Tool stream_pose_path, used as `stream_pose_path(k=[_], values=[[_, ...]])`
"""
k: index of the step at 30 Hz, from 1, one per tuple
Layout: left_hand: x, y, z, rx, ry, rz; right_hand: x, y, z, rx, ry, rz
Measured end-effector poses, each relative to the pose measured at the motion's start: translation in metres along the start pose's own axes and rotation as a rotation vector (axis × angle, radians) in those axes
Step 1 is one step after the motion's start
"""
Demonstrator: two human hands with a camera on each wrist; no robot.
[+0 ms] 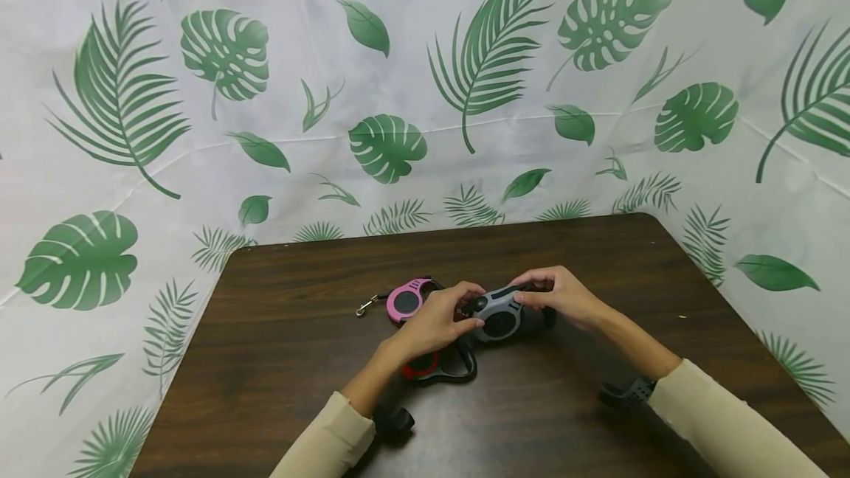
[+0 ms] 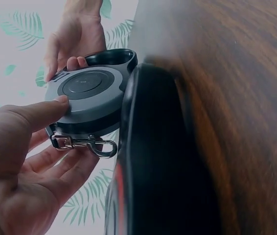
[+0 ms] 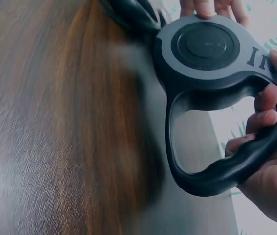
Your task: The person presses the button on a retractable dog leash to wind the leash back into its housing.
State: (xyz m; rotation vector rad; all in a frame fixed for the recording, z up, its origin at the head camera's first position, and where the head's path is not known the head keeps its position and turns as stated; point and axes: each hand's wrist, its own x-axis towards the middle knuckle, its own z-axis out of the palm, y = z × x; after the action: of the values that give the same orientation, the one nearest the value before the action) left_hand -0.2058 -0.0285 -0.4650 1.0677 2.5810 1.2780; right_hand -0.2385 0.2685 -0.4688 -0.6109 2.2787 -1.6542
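Note:
A grey and black retractable dog leash (image 1: 499,324) is held between both hands over the table. My left hand (image 1: 434,321) pinches the casing's front end, thumb on the grey face and fingers beneath, near the metal snap clip (image 2: 104,147) in the left wrist view. From the other side, my right hand (image 1: 561,299) grips the black handle loop (image 3: 212,183), its fingertips curling through the opening. The pink retractable leash (image 1: 404,302) lies just beyond my left hand, its clip (image 1: 361,310) pointing left. Partly hidden under my left forearm is the red and black leash (image 1: 465,373).
The dark wood-grain table (image 1: 285,360) extends around the leashes on all sides. Behind it hangs a white backdrop (image 1: 305,190) printed with green leaves. Black straps with devices (image 1: 394,423) sit at both wrists, low over the tabletop.

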Motion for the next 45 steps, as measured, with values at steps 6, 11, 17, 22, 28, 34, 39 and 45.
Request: stream_pose_path(k=[6,11,17,22,28,34,39,45], values=[[0.002,-0.001,0.005,0.014,-0.027,-0.021,-0.001,0.002,-0.003,-0.027,-0.033,0.021],[0.004,-0.002,0.008,0.005,-0.031,-0.034,0.000,0.003,-0.003,-0.059,-0.015,0.018],[0.005,-0.005,0.010,0.021,-0.028,-0.048,0.001,0.007,-0.002,-0.109,0.031,0.072],[0.007,-0.006,0.011,0.050,-0.036,-0.034,0.001,0.013,0.001,-0.147,0.055,0.083],[0.007,-0.009,0.013,0.088,-0.043,-0.049,0.000,0.018,0.005,-0.197,0.074,0.088],[0.008,-0.008,0.014,0.128,-0.091,-0.080,-0.001,0.022,0.007,-0.214,0.083,0.098],[0.008,-0.009,0.016,0.162,-0.125,-0.106,-0.002,0.026,0.009,-0.255,0.089,0.110],[0.008,-0.005,0.015,0.184,-0.158,-0.122,-0.002,0.028,0.010,-0.316,0.109,0.108]])
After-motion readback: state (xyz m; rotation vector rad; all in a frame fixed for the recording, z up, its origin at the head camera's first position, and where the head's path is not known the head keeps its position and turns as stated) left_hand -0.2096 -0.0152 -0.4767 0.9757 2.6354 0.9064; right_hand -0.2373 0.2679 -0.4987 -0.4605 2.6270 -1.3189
